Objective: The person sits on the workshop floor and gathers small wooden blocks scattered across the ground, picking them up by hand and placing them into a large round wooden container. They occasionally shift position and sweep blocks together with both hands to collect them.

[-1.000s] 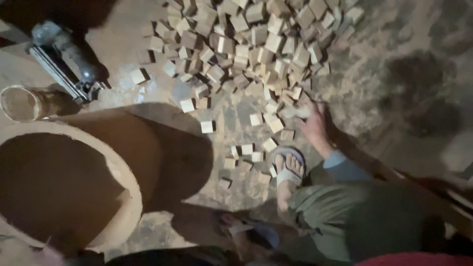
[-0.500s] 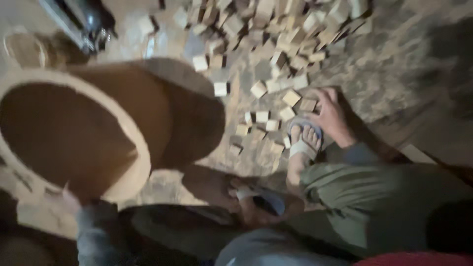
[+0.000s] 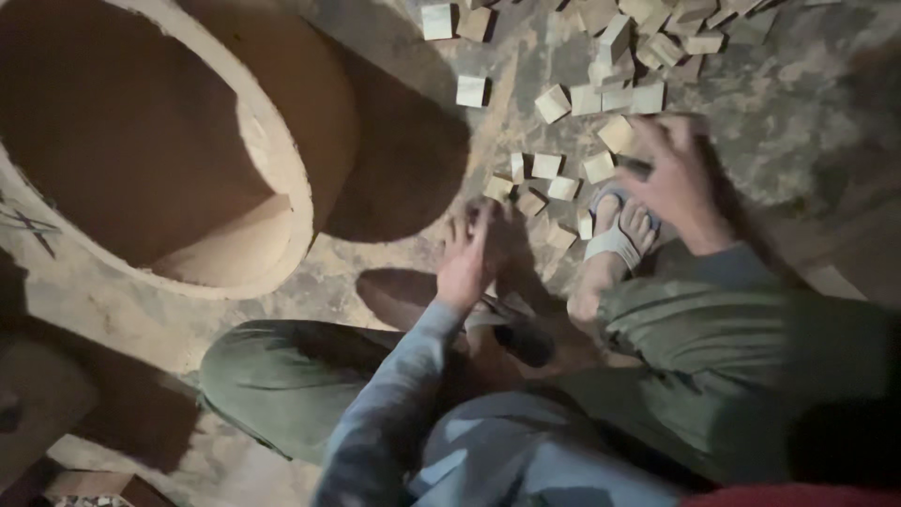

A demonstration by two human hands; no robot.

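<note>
The person squats low over a dusty floor, knees wide, which brings both hands within reach of the small pale square wooden blocks (image 3: 563, 141) scattered from twelve to two o'clock. The left hand (image 3: 466, 258) stretches forward at about twelve o'clock of the knees, fingers slightly spread and laid flat, fingertips just short of one small block (image 3: 498, 187), gripping nothing. The right hand (image 3: 678, 178), at two o'clock, hangs above the grey-strapped sandalled foot (image 3: 615, 246), fingers curled downward beside another pale block (image 3: 617, 133); whether they pinch anything I cannot tell. A large round hollow wooden drum shell (image 3: 282, 178) lies at ten o'clock.
</note>
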